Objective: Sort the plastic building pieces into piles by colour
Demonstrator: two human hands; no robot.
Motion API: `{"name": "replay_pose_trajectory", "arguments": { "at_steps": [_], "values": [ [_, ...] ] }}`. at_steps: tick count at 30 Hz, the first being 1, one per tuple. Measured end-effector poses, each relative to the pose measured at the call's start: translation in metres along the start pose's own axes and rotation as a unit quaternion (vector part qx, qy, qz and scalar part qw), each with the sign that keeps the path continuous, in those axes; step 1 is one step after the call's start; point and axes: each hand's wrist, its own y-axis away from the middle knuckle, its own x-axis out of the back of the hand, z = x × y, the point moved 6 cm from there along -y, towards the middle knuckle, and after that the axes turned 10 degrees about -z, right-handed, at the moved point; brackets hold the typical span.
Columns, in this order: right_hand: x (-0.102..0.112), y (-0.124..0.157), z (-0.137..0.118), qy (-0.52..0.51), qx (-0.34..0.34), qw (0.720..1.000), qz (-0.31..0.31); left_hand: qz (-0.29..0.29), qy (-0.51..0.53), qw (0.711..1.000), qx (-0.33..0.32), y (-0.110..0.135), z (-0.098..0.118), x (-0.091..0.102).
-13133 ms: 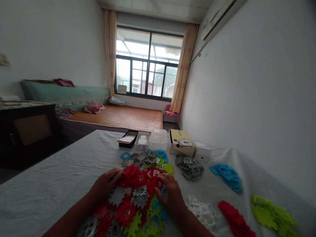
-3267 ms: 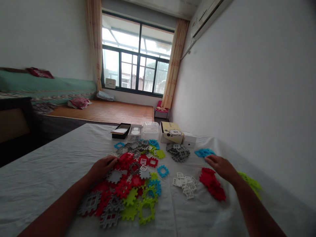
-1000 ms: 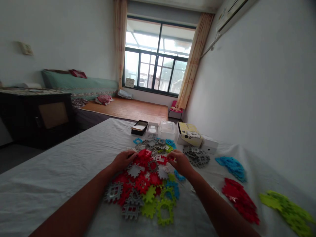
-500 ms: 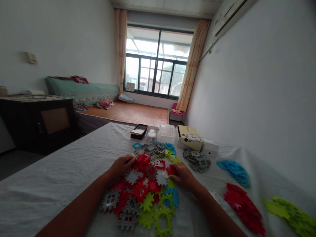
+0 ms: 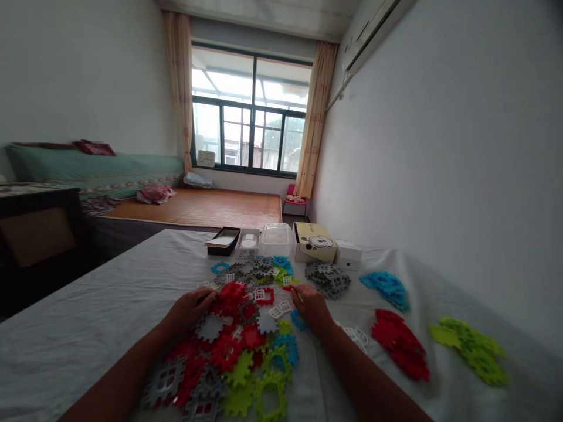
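A mixed heap of interlocking plastic building tiles lies between my hands: red tiles [image 5: 226,349], grey tiles [image 5: 211,327], lime tiles [image 5: 240,398], blue tiles [image 5: 285,346] and small white window frames [image 5: 280,309]. My right hand [image 5: 311,306] is at the heap's right side, its thumb and fingers closed on a red tile [image 5: 288,288] seen nearly edge-on. Something greenish shows by its fingers. My left hand [image 5: 191,306] rests at the heap's left edge, fingers together and curled against the red tiles; whatever is in its grip is hidden.
Sorted piles lie to the right: grey tiles [image 5: 329,280], blue [image 5: 387,288], red [image 5: 399,344], lime [image 5: 470,349] and white frames [image 5: 355,335]. Along the back stand a black box [image 5: 223,241], a clear container [image 5: 276,237], a yellow box [image 5: 315,240] and a white box [image 5: 349,257].
My view has swung to the right. My right hand has lifted with the red tile, uncovering white frames and a blue tile. The left hand stays at the heap's left edge.
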Motion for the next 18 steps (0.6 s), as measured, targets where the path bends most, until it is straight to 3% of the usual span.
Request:
{"name": "replay_pose_trajectory", "arguments": {
  "at_steps": [3, 6, 9, 11, 13, 16, 18],
  "values": [
    [0.037, 0.003, 0.001, -0.012, -0.020, 0.999, 0.049, -0.003, -0.003, 1.000, 0.002, -0.002, -0.002, 0.000],
    [0.084, 0.023, 0.019, 0.012, -0.052, 0.996, 0.073, -0.006, -0.002, 1.000, 0.005, -0.003, -0.003, 0.000],
    [0.131, 0.073, 0.065, 0.080, -0.124, 0.985, 0.094, -0.002, 0.001, 1.000, 0.009, -0.003, -0.004, 0.000],
    [0.158, 0.119, 0.106, 0.133, -0.236, 0.953, 0.136, 0.001, 0.000, 1.000, 0.008, -0.003, -0.006, 0.000],
    [0.168, 0.164, 0.142, 0.162, -0.329, 0.921, 0.133, 0.000, -0.003, 1.000, 0.006, -0.003, -0.007, -0.001],
    [0.157, 0.200, 0.173, 0.113, -0.343, 0.932, 0.031, -0.001, -0.008, 1.000, 0.007, -0.004, -0.011, -0.002],
    [0.154, 0.207, 0.178, 0.078, -0.340, 0.937, 0.002, -0.003, -0.007, 1.000, 0.009, -0.005, -0.012, -0.003]
  ]
}}
